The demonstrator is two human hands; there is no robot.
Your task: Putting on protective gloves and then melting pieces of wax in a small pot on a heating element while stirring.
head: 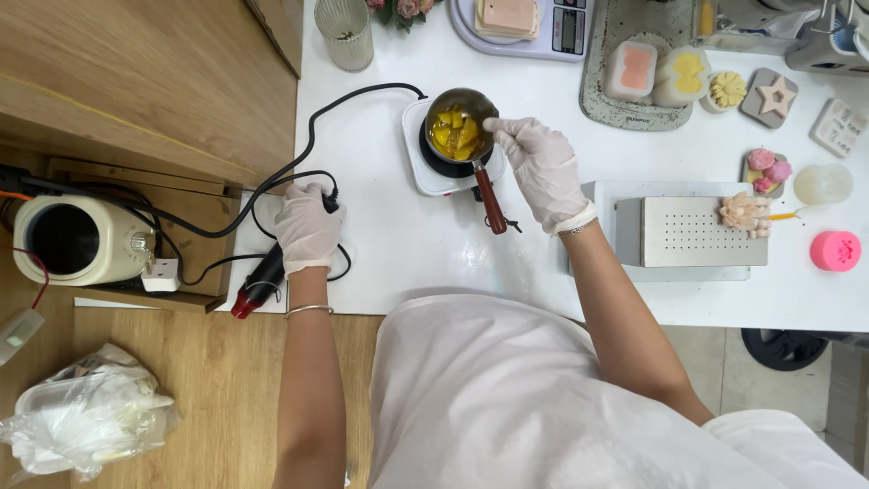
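Both my hands wear white gloves. My right hand (541, 167) reaches to the rim of a small metal pot (460, 127) that holds yellow wax pieces; its fingertips touch the rim's right side. The pot, with a brown handle (490, 200), sits on a small white hot plate (434, 167). My left hand (306, 229) rests on the white table's left edge, over a black and red tool (257, 286) and its black cable (299, 163). I cannot tell whether the fingers grip the tool.
A perforated metal box (692, 232) with a pink flower-shaped piece stands at the right, with a pink mould (835, 250) beyond. A scale (525, 27), a tray of moulds (652, 77) and a ribbed glass (345, 33) line the back. A cream appliance (77, 237) sits left.
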